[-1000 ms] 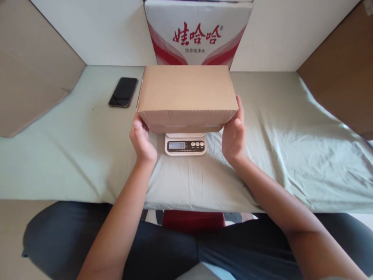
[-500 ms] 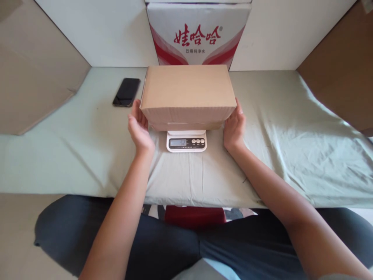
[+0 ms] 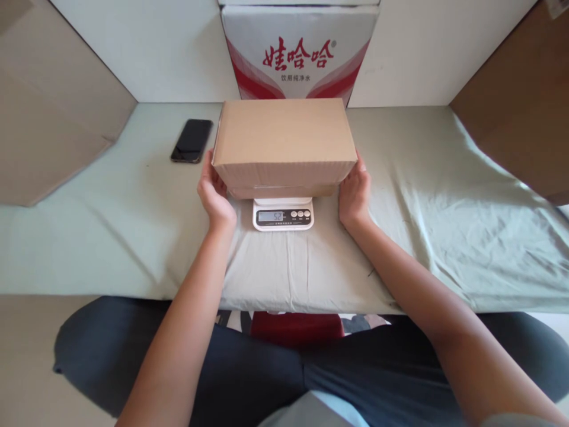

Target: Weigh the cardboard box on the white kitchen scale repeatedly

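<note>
A closed brown cardboard box (image 3: 284,133) rests on a small white digital scale (image 3: 283,224), whose display reads what looks like 52. The box covers most of the scale's platform. My left hand (image 3: 216,193) is pressed to the box's left side, its fingers partly hidden behind the lower edge. On the opposite side my right hand (image 3: 354,193) holds the box's right end in the same way, with fingertips tucked beside and under the edge. The box sits level between both palms.
A black smartphone (image 3: 192,140) lies left of the box on the pale green cloth (image 3: 422,178). Behind stands a white and red carton (image 3: 297,35) with Chinese lettering. Large cardboard panels (image 3: 57,107) rise at left and right. The cloth's front edge is near my crossed legs.
Both hands have drawn slightly inward against the box's sides. The box and scale keep their places and the reading looks the same; the view has shifted a little.
</note>
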Tool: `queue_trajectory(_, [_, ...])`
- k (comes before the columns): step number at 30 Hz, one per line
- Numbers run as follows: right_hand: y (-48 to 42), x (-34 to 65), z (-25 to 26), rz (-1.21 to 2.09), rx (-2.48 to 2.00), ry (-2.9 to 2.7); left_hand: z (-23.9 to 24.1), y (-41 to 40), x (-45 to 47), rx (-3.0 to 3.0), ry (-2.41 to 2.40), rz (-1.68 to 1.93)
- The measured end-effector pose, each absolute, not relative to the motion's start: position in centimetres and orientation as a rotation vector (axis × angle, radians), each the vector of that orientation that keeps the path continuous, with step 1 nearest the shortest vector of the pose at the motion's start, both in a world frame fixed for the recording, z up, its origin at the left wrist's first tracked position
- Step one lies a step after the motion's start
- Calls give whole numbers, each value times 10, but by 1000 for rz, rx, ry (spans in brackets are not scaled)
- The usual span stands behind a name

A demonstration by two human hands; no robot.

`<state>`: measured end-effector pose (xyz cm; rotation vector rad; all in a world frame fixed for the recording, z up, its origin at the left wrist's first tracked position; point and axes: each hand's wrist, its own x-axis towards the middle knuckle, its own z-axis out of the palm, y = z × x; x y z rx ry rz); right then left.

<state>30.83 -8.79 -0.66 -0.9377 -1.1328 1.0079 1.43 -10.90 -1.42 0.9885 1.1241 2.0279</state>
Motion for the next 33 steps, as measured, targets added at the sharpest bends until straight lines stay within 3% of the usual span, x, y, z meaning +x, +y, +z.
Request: queue_trajectory(33, [-86,310,-9,1030,-945,-1129,-14,-109,16,1017,1205,2000])
